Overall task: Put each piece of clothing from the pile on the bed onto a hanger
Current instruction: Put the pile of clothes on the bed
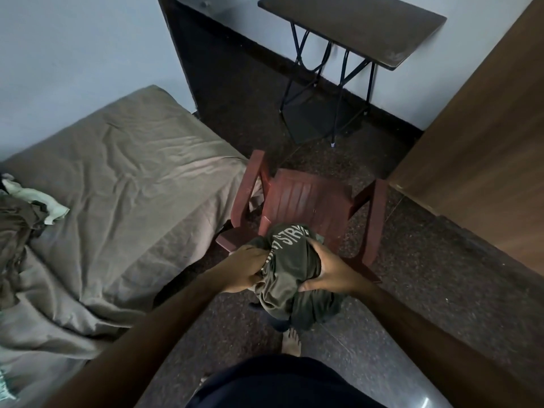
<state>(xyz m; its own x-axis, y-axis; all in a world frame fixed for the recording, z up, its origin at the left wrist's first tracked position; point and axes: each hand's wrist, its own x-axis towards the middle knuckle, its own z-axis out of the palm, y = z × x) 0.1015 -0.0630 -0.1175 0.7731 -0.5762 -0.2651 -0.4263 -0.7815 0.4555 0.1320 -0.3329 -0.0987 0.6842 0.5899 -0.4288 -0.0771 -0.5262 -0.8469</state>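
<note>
A dark olive T-shirt (pixel 290 269) with pale lettering is bunched up between both hands, above the front edge of a red-brown plastic chair (pixel 306 201). My left hand (pixel 250 267) grips its left side, fingers curled into the cloth. My right hand (pixel 326 270) holds the right side, thumb on top. The shirt's lower part hangs down toward my legs. A pile of clothing (pixel 20 219), dark brown with a pale green piece, lies at the left edge on the bed (pixel 123 172). No hanger is visible.
The bed with a wrinkled grey-brown sheet fills the left. A dark folding table (pixel 353 28) stands against the far wall. A wooden door or wardrobe panel (pixel 485 142) runs along the right. My bare foot (pixel 291 341) stands on the dark speckled floor.
</note>
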